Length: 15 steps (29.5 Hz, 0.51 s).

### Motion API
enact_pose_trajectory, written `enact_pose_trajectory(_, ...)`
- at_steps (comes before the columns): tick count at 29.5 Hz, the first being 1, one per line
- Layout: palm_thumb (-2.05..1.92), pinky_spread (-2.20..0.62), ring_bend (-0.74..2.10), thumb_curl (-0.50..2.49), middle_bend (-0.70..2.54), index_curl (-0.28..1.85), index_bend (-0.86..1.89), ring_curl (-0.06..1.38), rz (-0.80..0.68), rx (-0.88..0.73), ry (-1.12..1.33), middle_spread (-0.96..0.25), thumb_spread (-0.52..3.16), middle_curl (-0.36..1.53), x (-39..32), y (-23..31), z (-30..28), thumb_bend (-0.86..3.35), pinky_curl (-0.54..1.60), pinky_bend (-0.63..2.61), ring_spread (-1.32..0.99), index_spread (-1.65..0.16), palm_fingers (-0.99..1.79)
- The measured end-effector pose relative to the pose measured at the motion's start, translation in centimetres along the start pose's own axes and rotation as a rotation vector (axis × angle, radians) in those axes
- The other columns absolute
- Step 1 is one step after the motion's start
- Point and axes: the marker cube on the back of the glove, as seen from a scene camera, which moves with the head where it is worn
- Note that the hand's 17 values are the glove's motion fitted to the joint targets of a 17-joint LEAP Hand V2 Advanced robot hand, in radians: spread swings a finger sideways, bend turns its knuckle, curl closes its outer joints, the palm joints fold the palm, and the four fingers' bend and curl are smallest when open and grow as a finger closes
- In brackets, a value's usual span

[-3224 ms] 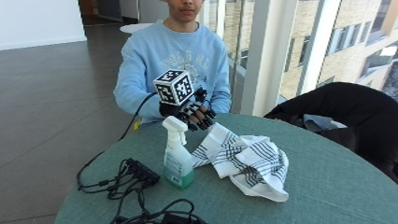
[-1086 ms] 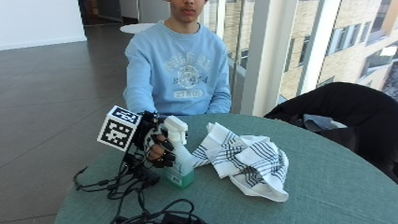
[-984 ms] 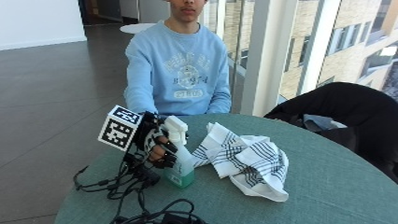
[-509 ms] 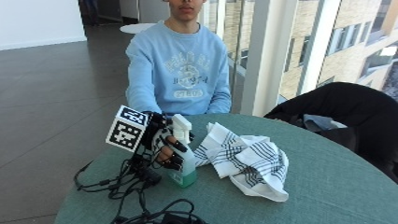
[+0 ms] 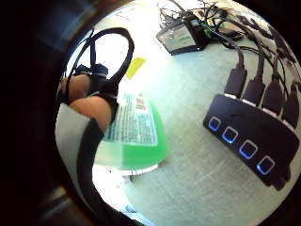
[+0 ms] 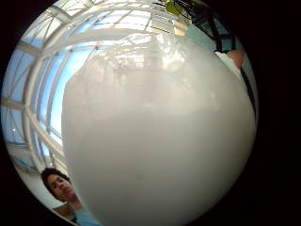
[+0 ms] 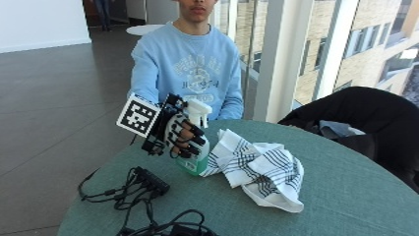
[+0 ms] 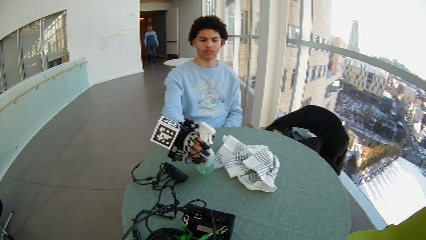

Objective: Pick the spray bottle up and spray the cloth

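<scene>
Your round green table (image 7: 367,196): checked cloth (image 7: 262,169) heaped near the middle, black hub (image 7: 152,180) with cables beside it, black box (image 8: 208,221) at the near edge.

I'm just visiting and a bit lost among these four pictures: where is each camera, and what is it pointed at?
Outside view: across the table, facing the person; gloved right hand grips the spray bottle beside the cloth.
Wide outside view: same side, farther back and higher; whole table and person.
Little finger side palm view: looks at the bottle's green body and a black hub; fingers show.
Thumb side palm view: filled by the bottle's white top.
All share the bottle.
</scene>
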Motion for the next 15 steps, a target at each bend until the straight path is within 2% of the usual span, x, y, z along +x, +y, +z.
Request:
enact_pose_trajectory(9, 0.9, 0.04, 0.35, 0.42, 0.21, 0.41, 0.17, 0.35, -0.194, -0.168, 0.114, -0.14, 1.04, 0.36, -4.2, 1.9, -3.0, -0.03, 0.36, 0.29, -0.1, -0.24, 1.21)
enact_pose_trajectory(15, 0.87, -0.01, 0.4, 0.44, 0.23, 0.43, 0.18, 0.37, -0.131, -0.32, 0.174, -0.14, 0.99, 0.38, -4.9, 0.7, -2.8, -0.03, 0.37, 0.3, -0.09, -0.23, 1.26)
